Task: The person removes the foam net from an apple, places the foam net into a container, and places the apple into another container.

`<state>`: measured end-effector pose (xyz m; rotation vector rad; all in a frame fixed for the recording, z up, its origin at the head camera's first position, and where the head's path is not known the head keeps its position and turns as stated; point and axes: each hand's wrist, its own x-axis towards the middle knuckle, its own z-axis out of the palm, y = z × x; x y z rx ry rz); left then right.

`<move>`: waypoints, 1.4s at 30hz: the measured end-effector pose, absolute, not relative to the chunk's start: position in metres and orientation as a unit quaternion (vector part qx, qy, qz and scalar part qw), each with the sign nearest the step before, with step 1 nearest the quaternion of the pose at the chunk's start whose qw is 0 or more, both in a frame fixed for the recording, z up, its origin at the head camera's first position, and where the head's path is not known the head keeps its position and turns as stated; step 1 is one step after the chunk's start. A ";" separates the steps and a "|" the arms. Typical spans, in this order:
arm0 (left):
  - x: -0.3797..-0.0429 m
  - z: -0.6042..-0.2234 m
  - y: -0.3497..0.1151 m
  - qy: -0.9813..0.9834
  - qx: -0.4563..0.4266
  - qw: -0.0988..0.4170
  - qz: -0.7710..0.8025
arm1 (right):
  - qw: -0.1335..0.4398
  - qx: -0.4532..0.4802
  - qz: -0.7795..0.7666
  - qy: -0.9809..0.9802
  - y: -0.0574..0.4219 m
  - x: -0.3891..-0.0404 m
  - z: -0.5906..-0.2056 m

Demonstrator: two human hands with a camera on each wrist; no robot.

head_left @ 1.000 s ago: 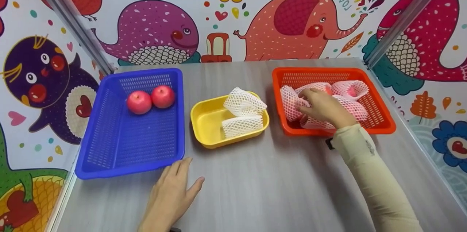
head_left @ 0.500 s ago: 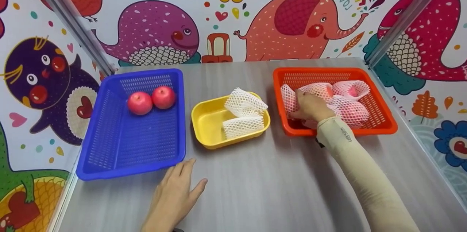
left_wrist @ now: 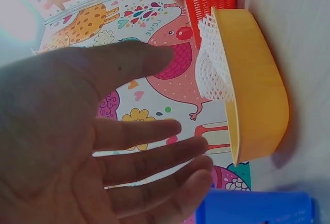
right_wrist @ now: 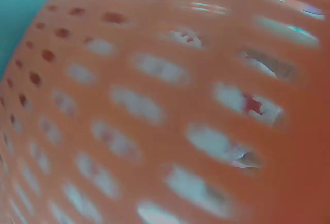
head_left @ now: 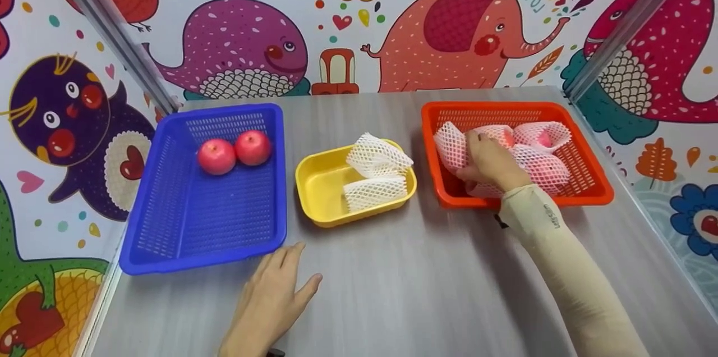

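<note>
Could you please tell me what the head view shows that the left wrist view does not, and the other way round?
Only the head view shows the two pink apples inside the blue basket, the net-wrapped pink fruits inside the red basket, and the purple bird figure on the wall.

Only the left wrist view shows the palm side of the left hand and a spotted animal figure.

Both share the yellow container with white foam netting, parts of both baskets, and the elephant figure.
</note>
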<state>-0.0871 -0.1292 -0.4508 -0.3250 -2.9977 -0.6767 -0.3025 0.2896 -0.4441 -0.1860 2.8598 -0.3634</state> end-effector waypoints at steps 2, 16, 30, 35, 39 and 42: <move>-0.087 -0.450 -0.128 -0.970 -0.105 0.025 -0.219 | 0.115 -0.065 -0.128 0.983 0.291 -0.297 -0.436; -0.088 -0.452 -0.125 -0.969 -0.111 0.027 -0.217 | -0.007 -0.168 -0.107 0.980 0.283 -0.249 -0.396; -0.088 -0.451 -0.124 -0.972 -0.097 0.006 -0.215 | -0.059 -0.325 -0.145 0.933 0.250 -0.202 -0.389; -0.088 -0.452 -0.124 -0.971 -0.103 0.012 -0.216 | -0.042 -0.360 -0.153 0.919 0.238 -0.188 -0.396; -0.087 -0.453 -0.124 -0.969 -0.109 0.009 -0.219 | -0.034 -0.381 -0.158 0.910 0.228 -0.179 -0.406; -0.087 -0.453 -0.124 -0.969 -0.109 0.004 -0.221 | -0.037 -0.404 -0.165 0.899 0.219 -0.172 -0.417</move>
